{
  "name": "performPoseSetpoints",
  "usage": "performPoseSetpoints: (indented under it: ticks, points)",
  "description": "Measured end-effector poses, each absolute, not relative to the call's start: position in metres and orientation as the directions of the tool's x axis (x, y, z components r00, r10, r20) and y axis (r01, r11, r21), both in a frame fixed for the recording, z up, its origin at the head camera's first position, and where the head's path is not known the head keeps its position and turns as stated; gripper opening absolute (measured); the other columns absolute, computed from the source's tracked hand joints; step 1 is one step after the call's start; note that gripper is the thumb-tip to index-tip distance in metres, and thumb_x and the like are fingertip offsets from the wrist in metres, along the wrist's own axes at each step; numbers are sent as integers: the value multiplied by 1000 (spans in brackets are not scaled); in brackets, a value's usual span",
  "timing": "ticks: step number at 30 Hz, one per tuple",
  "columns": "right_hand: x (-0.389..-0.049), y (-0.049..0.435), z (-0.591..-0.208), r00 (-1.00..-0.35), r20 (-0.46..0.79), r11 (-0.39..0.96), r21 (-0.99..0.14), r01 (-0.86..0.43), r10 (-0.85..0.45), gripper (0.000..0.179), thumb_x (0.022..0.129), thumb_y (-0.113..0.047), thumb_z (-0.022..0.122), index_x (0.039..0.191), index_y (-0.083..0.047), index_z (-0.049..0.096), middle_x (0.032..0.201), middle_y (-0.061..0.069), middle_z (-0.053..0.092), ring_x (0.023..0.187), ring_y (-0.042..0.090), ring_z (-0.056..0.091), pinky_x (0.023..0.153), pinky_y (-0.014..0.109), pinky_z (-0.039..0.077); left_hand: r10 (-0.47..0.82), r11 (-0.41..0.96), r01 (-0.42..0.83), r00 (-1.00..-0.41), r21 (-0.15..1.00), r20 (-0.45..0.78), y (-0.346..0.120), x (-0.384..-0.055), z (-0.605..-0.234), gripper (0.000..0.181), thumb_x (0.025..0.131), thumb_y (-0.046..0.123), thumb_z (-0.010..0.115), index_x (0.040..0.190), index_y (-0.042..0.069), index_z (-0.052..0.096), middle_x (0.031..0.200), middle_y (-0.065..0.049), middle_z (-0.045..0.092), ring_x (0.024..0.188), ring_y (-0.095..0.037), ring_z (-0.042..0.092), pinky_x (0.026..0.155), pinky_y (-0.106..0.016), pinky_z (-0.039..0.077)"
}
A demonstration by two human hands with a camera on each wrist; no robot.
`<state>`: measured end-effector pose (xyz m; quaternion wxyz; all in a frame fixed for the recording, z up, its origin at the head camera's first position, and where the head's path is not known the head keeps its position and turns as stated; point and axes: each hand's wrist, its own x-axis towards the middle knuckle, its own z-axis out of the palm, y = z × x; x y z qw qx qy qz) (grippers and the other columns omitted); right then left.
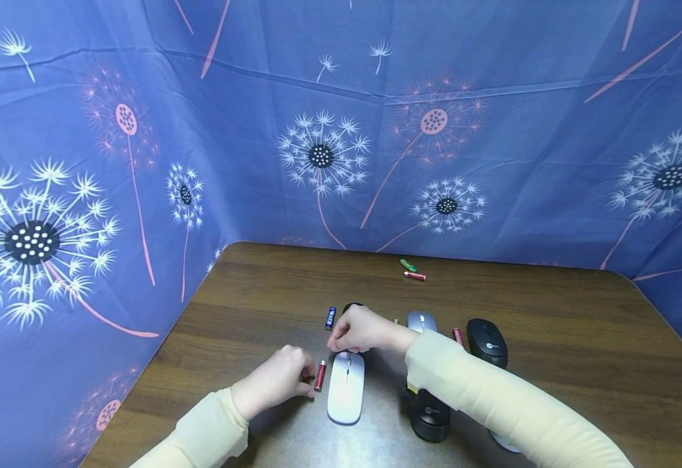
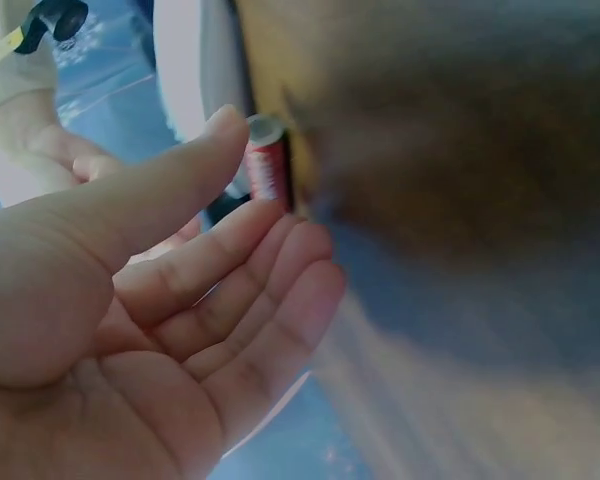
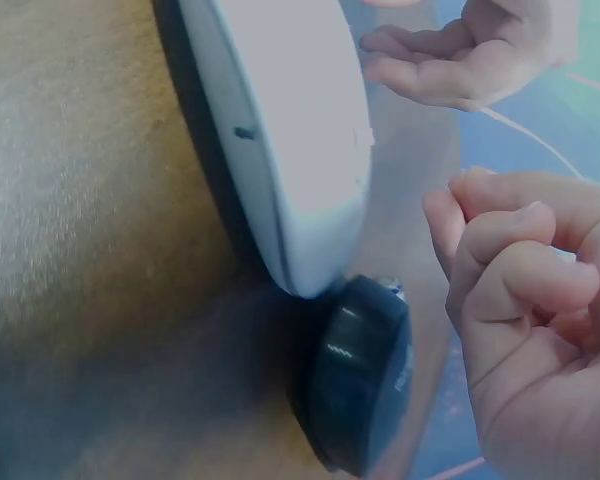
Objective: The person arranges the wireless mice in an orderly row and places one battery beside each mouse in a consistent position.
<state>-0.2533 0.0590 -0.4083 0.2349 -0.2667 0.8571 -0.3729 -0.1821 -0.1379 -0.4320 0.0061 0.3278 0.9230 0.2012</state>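
Note:
A white mouse [image 1: 346, 390] lies on the table between my hands. On its left is a red battery [image 1: 320, 376], seen end-on in the left wrist view as a red battery [image 2: 266, 160]. My left hand [image 1: 276, 380] is beside that battery, its fingers loosely bent and empty. My right hand [image 1: 361, 328] hovers over the white mouse's front end with curled fingers; nothing shows between them in the right wrist view. Behind the right hand sits a black mouse [image 1: 351, 306], mostly hidden in the head view. A blue battery [image 1: 331, 318] lies to its left.
Under the right forearm are a grey mouse [image 1: 421, 320], a black mouse [image 1: 430, 416] and a partly covered red battery [image 1: 458, 336]. Farther right stands another black mouse [image 1: 487, 341]. Green [image 1: 407, 265] and red batteries [image 1: 415, 276] lie near the table's back edge, before a blue cloth [image 1: 247, 162].

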Motion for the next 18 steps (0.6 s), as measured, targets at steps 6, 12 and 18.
performPoseSetpoints:
  ticks: [6, 12, 18]
  points:
    - [-252, 77, -390, -752, -195, 571, -773, -278, -630, 8, 84, -9, 69, 86, -4, 74, 50, -3, 53, 38, 5, 39, 37, 16, 31, 600, 698, 573, -795, 429, 87, -136, -189, -415, 20, 65, 12, 84, 69, 7, 66, 62, 2, 56, 58, 0, 42, 52, -17, 40]
    - [-251, 96, -372, -774, -168, 576, -765, -289, -611, 7, 84, -11, 69, 85, -7, 75, 52, -1, 55, 38, 6, 42, 37, 16, 34, 569, 700, 529, -819, 480, 74, -131, -196, -396, 18, 69, 10, 83, 79, 5, 69, 67, 2, 58, 62, -8, 48, 56, -20, 43]
    - [-250, 114, -354, -795, -144, 577, -764, -290, -590, 7, 84, -12, 69, 86, -8, 74, 53, -3, 54, 41, 6, 45, 40, 22, 42, 550, 695, 528, -828, 488, 113, -122, -202, -376, 23, 70, 13, 82, 87, 5, 70, 77, 0, 65, 67, -12, 57, 61, -22, 49]
